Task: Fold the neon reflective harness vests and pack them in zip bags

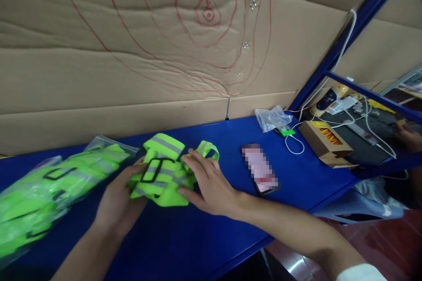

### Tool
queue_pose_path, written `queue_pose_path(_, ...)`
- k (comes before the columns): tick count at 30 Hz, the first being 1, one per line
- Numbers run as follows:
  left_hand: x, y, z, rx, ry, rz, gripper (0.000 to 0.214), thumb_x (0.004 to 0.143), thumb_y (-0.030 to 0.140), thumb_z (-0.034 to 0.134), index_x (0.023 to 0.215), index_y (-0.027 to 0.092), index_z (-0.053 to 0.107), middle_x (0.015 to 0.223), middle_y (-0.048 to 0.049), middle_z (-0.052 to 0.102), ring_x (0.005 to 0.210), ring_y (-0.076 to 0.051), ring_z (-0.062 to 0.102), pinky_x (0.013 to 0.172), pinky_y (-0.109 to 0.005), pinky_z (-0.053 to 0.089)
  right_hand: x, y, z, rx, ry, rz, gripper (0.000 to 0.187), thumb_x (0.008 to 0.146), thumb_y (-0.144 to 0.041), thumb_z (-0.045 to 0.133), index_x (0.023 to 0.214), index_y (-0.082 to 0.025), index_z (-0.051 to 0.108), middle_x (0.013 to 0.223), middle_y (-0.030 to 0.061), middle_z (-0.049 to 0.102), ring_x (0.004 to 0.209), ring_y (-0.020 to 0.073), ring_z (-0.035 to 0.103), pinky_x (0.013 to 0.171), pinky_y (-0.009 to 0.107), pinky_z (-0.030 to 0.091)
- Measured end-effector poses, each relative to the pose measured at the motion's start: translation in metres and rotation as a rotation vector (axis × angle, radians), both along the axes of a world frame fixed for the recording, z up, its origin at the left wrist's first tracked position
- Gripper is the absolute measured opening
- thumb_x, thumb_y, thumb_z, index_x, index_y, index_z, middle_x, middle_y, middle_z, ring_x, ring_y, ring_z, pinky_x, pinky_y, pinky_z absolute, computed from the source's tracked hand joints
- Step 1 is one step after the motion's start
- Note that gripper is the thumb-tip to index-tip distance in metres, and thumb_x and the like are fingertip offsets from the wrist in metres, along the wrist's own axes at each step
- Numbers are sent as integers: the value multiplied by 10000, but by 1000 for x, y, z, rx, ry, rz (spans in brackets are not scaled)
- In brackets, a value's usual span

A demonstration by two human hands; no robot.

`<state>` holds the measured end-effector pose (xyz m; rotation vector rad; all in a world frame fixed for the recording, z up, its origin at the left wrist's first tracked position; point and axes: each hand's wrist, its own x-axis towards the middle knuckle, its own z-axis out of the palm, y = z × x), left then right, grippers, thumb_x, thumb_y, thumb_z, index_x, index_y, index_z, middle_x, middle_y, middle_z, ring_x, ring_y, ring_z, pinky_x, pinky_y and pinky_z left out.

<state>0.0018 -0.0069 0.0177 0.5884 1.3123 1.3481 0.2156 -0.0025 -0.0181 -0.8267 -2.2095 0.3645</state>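
Against cardboard panels (79, 79) scrawled with looping red lines, works at a blue bench (204, 241). Holds a fluorescent yellow-green reflective strap bundle (171, 191) between both hands, just above or on the bench; cannot tell which. Curls the left hand (120, 197) round the bundle's left side, fingers closed on the webbing, near a black rectangular buckle (157, 170). Lays the right hand (214, 184) on the opposite side, thumb spread well away from loosely bent fingers, touching the webbing beside a raised loop; cannot tell whether pinching any. Keeps a clear plastic bag (62, 189) of similar buckled straps on the left. On the right, sees a smartphone (260, 169) with a pixelated screen, then a crumpled clear bag (272, 117) and an open cardboard box (318, 147). Beyond a blue metal frame (372, 2), glimpses another person's hand (407, 136).
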Motion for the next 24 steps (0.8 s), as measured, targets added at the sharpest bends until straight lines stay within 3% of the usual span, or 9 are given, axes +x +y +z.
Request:
queue_pose_path(2,5,-3,-4,-57,80,-121,467,757,513,853,1084,198,745,964,-29,785,868,-220,741,685,-266,627,1,2,-3,-89,14,-3,747,1070,-486,571,1652,-162,234,1626,227,466,1526,336,457,1159,543,460)
queue_pose_path(5,9,-5,-16,-43,434,-265,580,873,703,660,1109,180,745,1005,-65,772,962,-251,728,854,-328,619,3,5,-4,-173,74,-41,736,1050,-446,612,1642,-177,267,1562,195,546,1416,318,561,1132,529,469)
queue_pose_path(7,8,-5,-24,70,670,-365,568,921,679,555,1065,168,756,1034,-94,754,1012,-281,714,927,-373,600,3,6,-3,-195,94,-63,715,1041,-456,631,1622,-195,307,1504,171,598,1342,309,607,1109,531,472)
queue_pose_path(10,5,-7,-29,244,823,-507,552,978,612,440,1096,174,754,1212,-128,708,1101,-305,694,940,-399,593,2,5,-3,-194,97,-68,718,1026,-486,655,1606,-215,330,1466,158,627,1285,306,634,1088,540,475)
queue_pose_path(14,1,-11,-25,308,883,-490,614,1027,658,372,1147,193,753,1444,-143,582,1320,-347,597,1154,-493,503,1,4,-7,-161,102,-37,842,987,-401,703,1656,-232,219,1607,179,498,1464,326,514,1164,558,423)
queue_pose_path(17,1,-14,-25,375,679,-521,765,932,785,520,1449,227,598,1548,-151,513,1480,-386,476,1283,-563,392,3,4,-9,-121,92,6,912,917,-176,630,1684,-248,141,1651,166,440,1542,318,423,1202,567,376)
queue_pose_path(19,3,-17,-27,394,572,-574,1034,816,765,721,1643,274,340,1638,-158,430,1531,-403,429,1285,-580,401,5,4,-9,-76,106,31,961,812,-58,546,1674,-267,178,1605,136,500,1479,286,490,1194,545,380)
queue_pose_path(21,8,-20,-27,374,566,-597,1203,746,639,863,1689,310,192,1674,-161,384,1546,-409,421,1265,-583,440,7,4,-9,-11,123,46,948,740,-33,513,1625,-288,288,1480,100,604,1354,258,585,1158,508,412)
queue_pose_path(24,15,-23,-27,372,591,-491,1139,680,504,948,1621,275,347,1554,-173,523,1455,-422,536,1182,-565,544,9,4,-10,80,94,57,821,749,-64,530,1527,-304,422,1280,63,693,1218,243,656,1091,467,454)
